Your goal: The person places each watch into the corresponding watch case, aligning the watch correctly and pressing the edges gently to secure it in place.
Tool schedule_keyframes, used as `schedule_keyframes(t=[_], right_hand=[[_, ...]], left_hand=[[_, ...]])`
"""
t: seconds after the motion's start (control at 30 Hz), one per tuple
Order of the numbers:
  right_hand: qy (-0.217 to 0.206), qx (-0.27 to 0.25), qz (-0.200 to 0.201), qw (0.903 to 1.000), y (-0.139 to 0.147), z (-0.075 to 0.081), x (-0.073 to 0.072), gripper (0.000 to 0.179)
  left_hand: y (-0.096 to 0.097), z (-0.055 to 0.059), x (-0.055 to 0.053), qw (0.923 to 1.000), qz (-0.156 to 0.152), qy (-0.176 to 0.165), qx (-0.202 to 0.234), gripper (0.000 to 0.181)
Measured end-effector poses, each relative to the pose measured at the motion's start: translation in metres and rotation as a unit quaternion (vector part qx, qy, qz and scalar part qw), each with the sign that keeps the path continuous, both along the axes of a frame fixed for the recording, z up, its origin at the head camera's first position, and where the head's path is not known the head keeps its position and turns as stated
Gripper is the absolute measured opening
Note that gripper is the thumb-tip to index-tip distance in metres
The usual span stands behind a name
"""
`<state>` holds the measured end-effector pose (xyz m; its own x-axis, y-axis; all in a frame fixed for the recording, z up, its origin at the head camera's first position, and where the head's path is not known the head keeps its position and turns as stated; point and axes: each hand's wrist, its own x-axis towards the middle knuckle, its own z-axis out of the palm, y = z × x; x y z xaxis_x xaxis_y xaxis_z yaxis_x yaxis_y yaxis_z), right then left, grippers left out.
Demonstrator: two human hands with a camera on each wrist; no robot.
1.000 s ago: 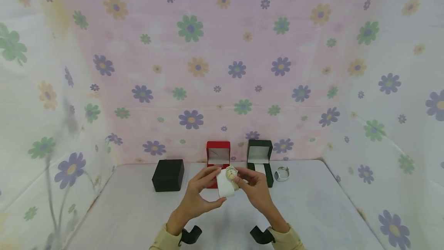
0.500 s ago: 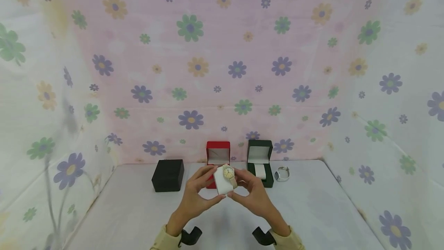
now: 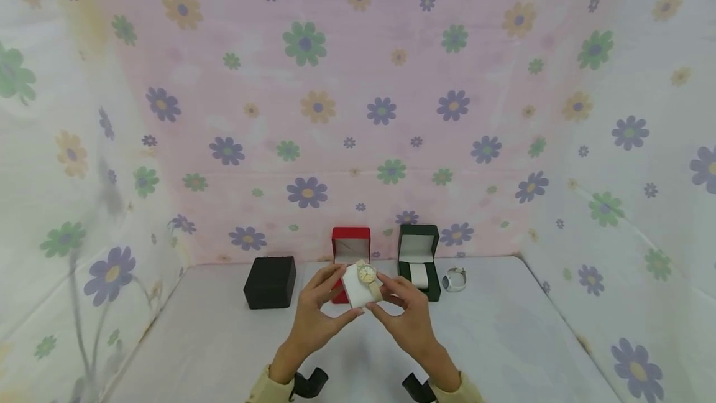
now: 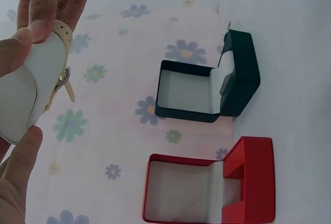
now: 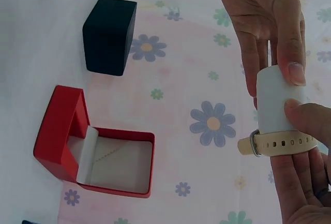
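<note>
Both hands hold a white watch cushion (image 3: 355,288) above the table. A cream-strapped watch (image 3: 367,274) with a round, pale-dialled face lies over the cushion's right part. My left hand (image 3: 316,313) grips the cushion's left side between thumb and fingers. My right hand (image 3: 411,316) holds the right end, its index fingertip by the watch face and its thumb at the cushion's lower edge. In the right wrist view, the strap (image 5: 283,143) with its holes and metal buckle runs across the cushion's underside. The watch face is hidden in both wrist views.
Behind the hands stand an open red watch box (image 3: 351,238) and an open green watch box (image 3: 419,241) with a white cushion inside. A shut black box (image 3: 271,283) sits left; a silver-white watch (image 3: 455,280) lies right. Flowered cloth walls surround the white table (image 3: 224,341).
My right thumb has moved off the watch down to the cushion's lower edge. The watch has shifted left onto the cushion, and the cushion has tilted.
</note>
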<state>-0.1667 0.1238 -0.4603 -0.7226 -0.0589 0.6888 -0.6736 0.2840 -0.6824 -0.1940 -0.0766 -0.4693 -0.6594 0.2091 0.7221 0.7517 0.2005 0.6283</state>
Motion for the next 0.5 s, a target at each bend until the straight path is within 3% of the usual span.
schedule_keyframes(t=[0.17,0.3,0.5], right_hand=[[0.027,-0.004,-0.022,0.9994,-0.002,-0.001,0.001,0.055],[0.016,-0.014,-0.014,0.9997,-0.003,-0.004,0.004,0.054],[-0.086,-0.005,0.068,0.9940,-0.004,-0.013,0.015,0.064]], left_hand=[[0.003,0.001,0.000,1.0000,-0.004,0.002,0.008,0.080],[0.002,0.000,0.001,0.9998,-0.012,-0.004,0.017,0.078],[-0.007,-0.006,0.000,0.9991,0.013,-0.025,0.031,0.080]])
